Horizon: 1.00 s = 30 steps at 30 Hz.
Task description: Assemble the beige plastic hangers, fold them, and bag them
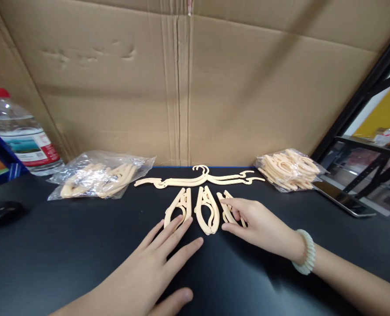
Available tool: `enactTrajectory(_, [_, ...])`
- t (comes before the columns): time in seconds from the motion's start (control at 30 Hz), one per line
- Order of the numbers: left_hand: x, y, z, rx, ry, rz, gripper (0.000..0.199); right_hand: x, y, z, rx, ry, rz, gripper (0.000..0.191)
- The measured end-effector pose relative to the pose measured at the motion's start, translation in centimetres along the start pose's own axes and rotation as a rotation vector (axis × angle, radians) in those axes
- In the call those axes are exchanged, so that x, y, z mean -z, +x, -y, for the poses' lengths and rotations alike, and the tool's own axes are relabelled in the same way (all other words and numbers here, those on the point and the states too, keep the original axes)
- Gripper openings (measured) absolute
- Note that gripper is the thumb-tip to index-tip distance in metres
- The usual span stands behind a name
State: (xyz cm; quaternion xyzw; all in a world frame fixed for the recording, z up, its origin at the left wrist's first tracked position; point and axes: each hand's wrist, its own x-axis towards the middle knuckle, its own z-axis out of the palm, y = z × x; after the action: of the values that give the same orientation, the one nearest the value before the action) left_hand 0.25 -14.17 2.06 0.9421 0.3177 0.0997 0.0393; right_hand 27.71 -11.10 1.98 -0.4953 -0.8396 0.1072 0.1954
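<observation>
Three folded cream plastic hangers lie in a row on the black table (pixel 116 245). My left hand (pixel 162 254) is spread, its fingertips over the lower part of the left folded hanger (pixel 188 202). The middle folded hanger (pixel 199 215) lies between my hands, untouched. My right hand (pixel 254 221), with a pale coiled band at the wrist, has thumb and fingers around the right folded hanger (pixel 220 197), partly hiding it. Behind them, unfolded hangers (pixel 184 181) lie spread sideways with their hooks pointing back.
Clear bags of folded hangers stand at the back left (pixel 99 180) and back right (pixel 288 169). A water bottle (pixel 26 145) and a dark mouse (pixel 0 213) are at the left. A phone (pixel 342 199) lies at the right. Cardboard (pixel 247 87) rises behind the table.
</observation>
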Motion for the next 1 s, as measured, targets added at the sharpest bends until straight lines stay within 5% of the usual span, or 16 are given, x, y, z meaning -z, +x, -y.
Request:
enactTrajectory(0.17, [-0.1, -0.1, -0.2, -0.01, 0.029, 0.016, 0.057, -0.2, 0.3, 0.2, 0.018, 0.081, -0.038, 0.029])
enactTrajectory(0.3, [0.1, -0.1, -0.2, -0.002, 0.024, 0.022, 0.057, 0.6, 0.0, -0.1, 0.058, 0.057, -0.041, 0.045])
enactTrajectory(0.47, [0.4, -0.1, -0.2, 0.0, -0.009, 0.011, 0.055, 2.3, -0.8, -0.6, 0.117, -0.021, 0.186, 0.069])
enactTrajectory(1.0, [0.0, -0.3, 0.1, -0.011, -0.044, -0.05, 0.056, 1.8, -0.2, -0.5, 0.253, 0.132, 0.26, 0.046])
